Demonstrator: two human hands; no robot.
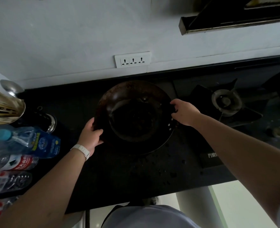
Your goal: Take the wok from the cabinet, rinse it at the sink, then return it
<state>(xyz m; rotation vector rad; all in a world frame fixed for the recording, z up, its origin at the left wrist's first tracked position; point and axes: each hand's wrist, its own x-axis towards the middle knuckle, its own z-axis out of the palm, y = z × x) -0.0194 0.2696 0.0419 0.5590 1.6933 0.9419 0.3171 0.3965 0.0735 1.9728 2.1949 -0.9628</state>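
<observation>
A dark round wok (132, 116) with a rusty brown rim is over the black countertop (136, 175), between a utensil holder and a gas stove. My left hand (91, 134), with a white band on its wrist, grips the wok's left rim. My right hand (183, 112) grips the right rim, near a few small rivets. Whether the wok rests on the counter or is held just above it cannot be told. No sink or cabinet is in view.
A gas burner (226, 102) lies to the right of the wok. At the left stand a metal holder with chopsticks (5, 109), a blue plastic bottle (37, 142) and more bottles. A wall socket strip (132, 60) is behind, a range hood (234, 22) above right.
</observation>
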